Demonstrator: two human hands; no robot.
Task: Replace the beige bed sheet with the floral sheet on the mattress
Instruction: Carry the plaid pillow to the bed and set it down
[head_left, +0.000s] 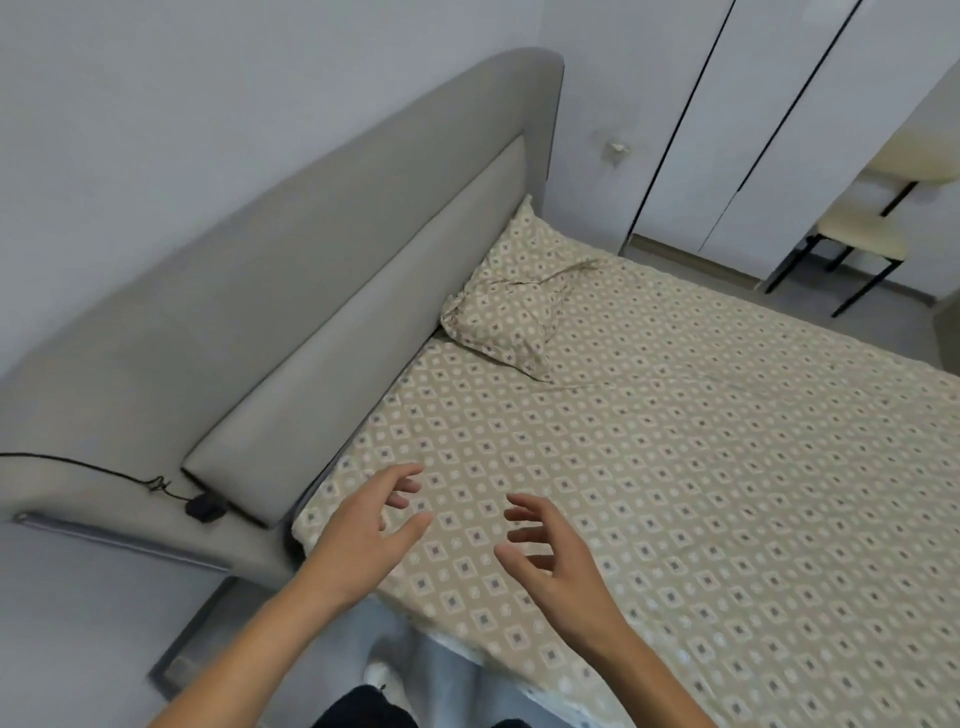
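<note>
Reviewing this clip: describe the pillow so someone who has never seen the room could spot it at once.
Start at the grey padded headboard along the bed's left side. Follow it to the far corner by the white wardrobe; the pillow lies there on the beige sheet. It shares the sheet's diamond print, but it is the only raised, rumpled lump on that flat surface.

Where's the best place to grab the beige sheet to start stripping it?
Judging by the pose, the near corner of the beige sheet, by the headboard: it ends loose at the mattress edge. Come from the bedside with the left hand, fingers curling under the hem.
</note>
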